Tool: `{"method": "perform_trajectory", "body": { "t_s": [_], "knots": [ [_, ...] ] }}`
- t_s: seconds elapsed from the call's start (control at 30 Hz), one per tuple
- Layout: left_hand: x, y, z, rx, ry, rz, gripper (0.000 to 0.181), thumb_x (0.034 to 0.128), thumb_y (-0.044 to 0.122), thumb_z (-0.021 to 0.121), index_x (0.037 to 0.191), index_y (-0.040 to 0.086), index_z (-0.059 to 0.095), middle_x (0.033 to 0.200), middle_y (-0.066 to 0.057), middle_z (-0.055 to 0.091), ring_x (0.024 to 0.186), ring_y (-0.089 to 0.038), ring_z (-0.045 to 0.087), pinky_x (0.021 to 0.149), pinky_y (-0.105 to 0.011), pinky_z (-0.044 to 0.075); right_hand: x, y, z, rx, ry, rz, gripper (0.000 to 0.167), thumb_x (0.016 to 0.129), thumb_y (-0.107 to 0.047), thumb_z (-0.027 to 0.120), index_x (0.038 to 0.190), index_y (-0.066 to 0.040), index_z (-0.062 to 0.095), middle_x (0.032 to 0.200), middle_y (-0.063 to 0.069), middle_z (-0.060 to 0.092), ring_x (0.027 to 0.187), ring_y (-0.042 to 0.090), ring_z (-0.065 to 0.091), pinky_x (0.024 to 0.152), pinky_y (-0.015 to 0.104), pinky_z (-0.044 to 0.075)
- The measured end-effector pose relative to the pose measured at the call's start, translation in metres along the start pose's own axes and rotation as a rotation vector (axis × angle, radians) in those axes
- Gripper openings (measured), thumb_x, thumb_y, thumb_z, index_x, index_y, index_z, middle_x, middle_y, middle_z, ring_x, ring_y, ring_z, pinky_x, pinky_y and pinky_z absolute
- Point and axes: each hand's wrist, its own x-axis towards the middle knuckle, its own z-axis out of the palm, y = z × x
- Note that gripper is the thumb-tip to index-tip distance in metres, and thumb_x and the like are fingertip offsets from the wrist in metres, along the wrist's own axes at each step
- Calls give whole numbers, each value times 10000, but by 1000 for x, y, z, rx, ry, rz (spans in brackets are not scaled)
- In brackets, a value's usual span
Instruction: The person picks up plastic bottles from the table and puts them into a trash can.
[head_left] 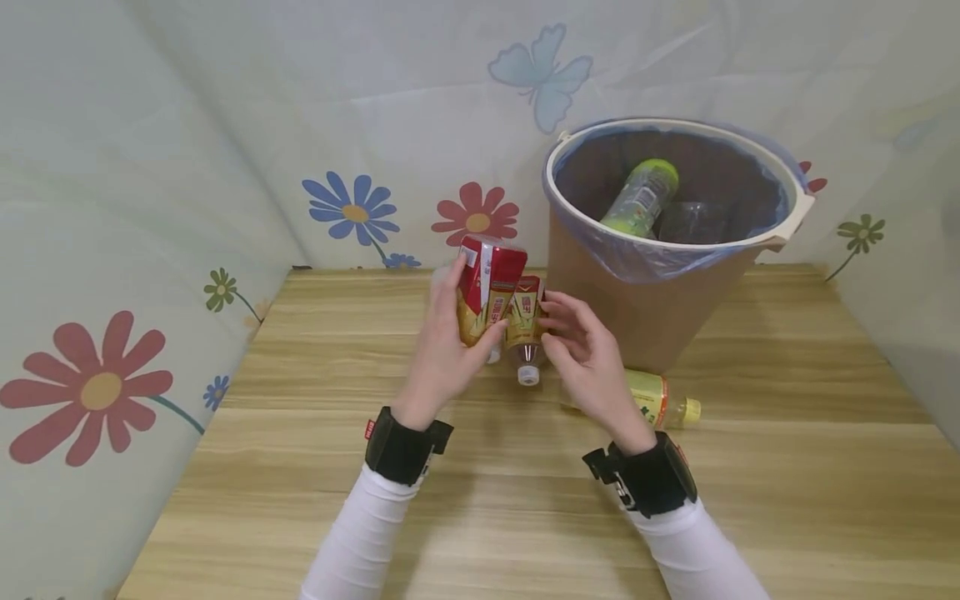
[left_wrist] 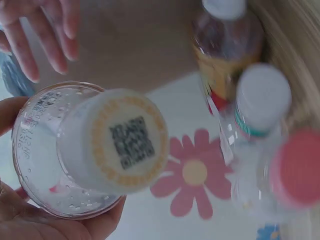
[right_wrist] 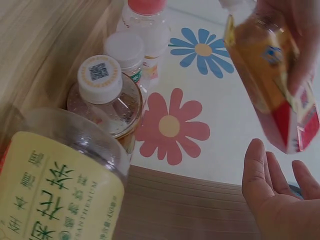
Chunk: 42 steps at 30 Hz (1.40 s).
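My left hand (head_left: 438,354) grips a red-and-gold drink bottle (head_left: 491,287), tilted so its red base points up and away. In the left wrist view its white cap (left_wrist: 129,142) with a printed code faces the camera. To the right, my right hand (head_left: 592,362) hangs with loosely bent fingers, holding nothing; the right wrist view shows a gap between its fingers (right_wrist: 256,165) and the held bottle. A second red-and-gold bottle (head_left: 525,325) with a white cap lies between the hands on the table. Under my right wrist lies a yellow-labelled bottle (head_left: 647,396), partly hidden.
A brown bin (head_left: 615,308) with a blue liner stands at the back right, holding a green-capped bottle (head_left: 641,198) and a clear container (head_left: 690,223). Beyond the second bottle are a white-capped clear bottle (right_wrist: 125,49) and a pink-capped bottle (right_wrist: 145,30). Flowered cloth hangs behind the table (head_left: 300,500).
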Motion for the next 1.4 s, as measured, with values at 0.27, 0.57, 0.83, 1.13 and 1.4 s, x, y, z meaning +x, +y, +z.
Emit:
{"method": "perform_trajectory", "body": {
  "t_s": [0.27,0.57,0.83,1.13,1.4],
  "knots": [
    [-7,11,20,-321,-9,-69,974,925,239,729,1615,303,45,1534,-67,401,1317,-258,501,1074,-518,492,0,0,-1,38,31,-2,525,1025,-18,482,1534,-25,352,1470,240,483,1348,365,513,1037,101,441],
    [-13,19,28,-412,-35,-58,953,953,198,684,1604,350,5,1554,-55,362,1354,-257,452,1102,-543,453,-2,0,0,121,-50,-22,507,1065,-83,376,1566,-41,310,1495,257,454,1283,141,521,969,179,522],
    [-14,20,35,-413,-51,-50,949,984,249,632,1598,358,-83,1625,-25,269,1426,-229,378,1183,-545,369,-3,2,4,77,-71,-66,507,1055,-69,402,1557,-46,337,1470,269,484,1290,112,517,964,140,478],
    [-19,21,36,-366,-164,-44,896,998,677,287,1581,250,-243,1700,73,-151,1586,-146,-12,1286,-513,156,-1,4,4,55,-87,-74,622,1027,-36,467,1605,-122,254,1563,191,423,1327,166,502,1049,146,431],
    [-20,21,34,-361,-238,-51,787,981,729,153,1592,346,-163,1705,125,-44,1584,-162,86,1254,-547,229,-1,6,1,17,-83,-35,747,994,-69,549,1624,-247,188,1664,44,274,1418,286,391,1155,551,332]
  ]
}}
